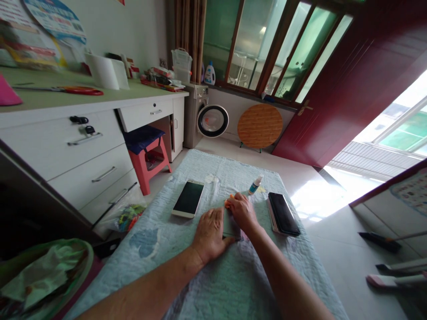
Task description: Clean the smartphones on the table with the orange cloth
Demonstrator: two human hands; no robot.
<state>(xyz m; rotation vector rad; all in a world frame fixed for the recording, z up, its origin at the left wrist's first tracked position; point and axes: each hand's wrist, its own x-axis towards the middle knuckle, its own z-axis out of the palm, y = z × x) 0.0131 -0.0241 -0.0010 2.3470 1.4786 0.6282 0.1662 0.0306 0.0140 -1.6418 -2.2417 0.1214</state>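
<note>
On the light blue quilted cloth (207, 275), a smartphone (231, 226) with a greyish face lies between my hands, partly covered by them. My left hand (210, 233) grips its left edge, thumb along the near end. Bunched in the fingers of my right hand (243, 212) is a small orange cloth (228, 202), pressed at the phone's far end. To the left lies a white-framed smartphone (188, 198), dark screen up. Just beyond my right hand stands a small spray bottle (255, 185) with a white cap. Stacked phones, a black one (283, 213) on top, lie at the right.
A white desk (96, 155) with drawers runs along the left, a red stool (150, 160) beside it. At lower left is a green-rimmed bin (88, 262). Farther off are a washing machine (192, 115) with its door swung out and a round wooden tabletop (260, 126).
</note>
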